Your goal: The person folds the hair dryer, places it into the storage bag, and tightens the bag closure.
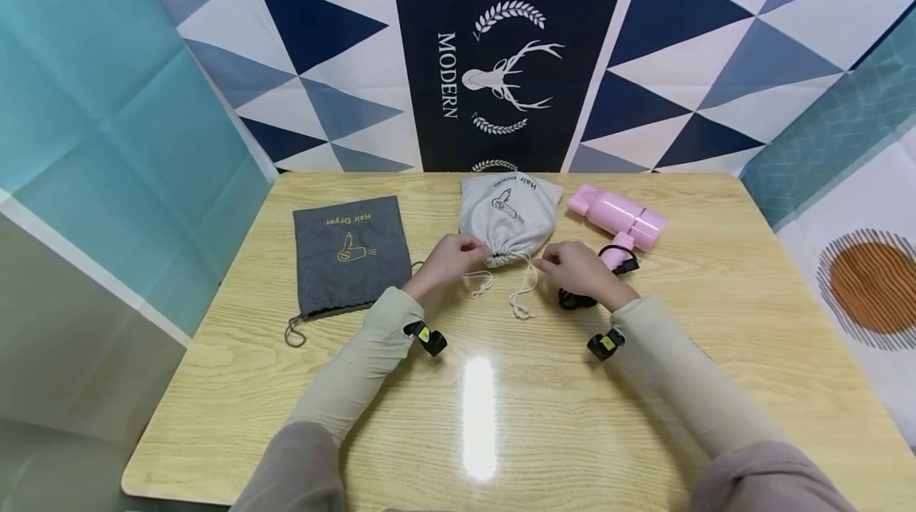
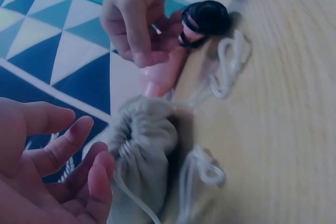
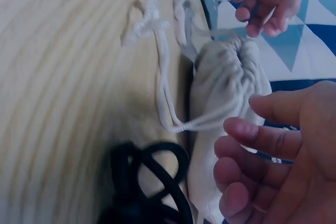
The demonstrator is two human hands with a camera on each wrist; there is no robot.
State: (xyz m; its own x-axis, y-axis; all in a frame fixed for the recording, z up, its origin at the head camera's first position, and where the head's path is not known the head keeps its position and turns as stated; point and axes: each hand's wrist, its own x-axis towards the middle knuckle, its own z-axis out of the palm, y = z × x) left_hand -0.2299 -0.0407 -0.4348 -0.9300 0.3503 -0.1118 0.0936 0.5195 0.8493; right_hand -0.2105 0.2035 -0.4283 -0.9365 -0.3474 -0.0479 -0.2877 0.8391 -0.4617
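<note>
A light grey drawstring bag [image 1: 475, 214] marked "Hair Dryer" lies full at the table's far edge, its mouth gathered and facing the person. Two knotted white cord ends [image 1: 525, 293] trail from it onto the table. At the left of the gathered mouth is my left hand [image 1: 451, 259], fingers loosely bent with nothing between them. My right hand [image 1: 578, 267] hovers by the right side of the bag's neck, close to the cord. In the right wrist view, its thumb [image 3: 273, 107] and fingers are apart and hold nothing.
To the right lies a pink hair dryer [image 1: 615, 212], with its coiled black power cord [image 1: 575, 300] close under my right hand. A flat dark grey drawstring bag [image 1: 322, 265] lies at the left. Behind the wooden table [image 1: 544, 409] hangs a patterned cloth.
</note>
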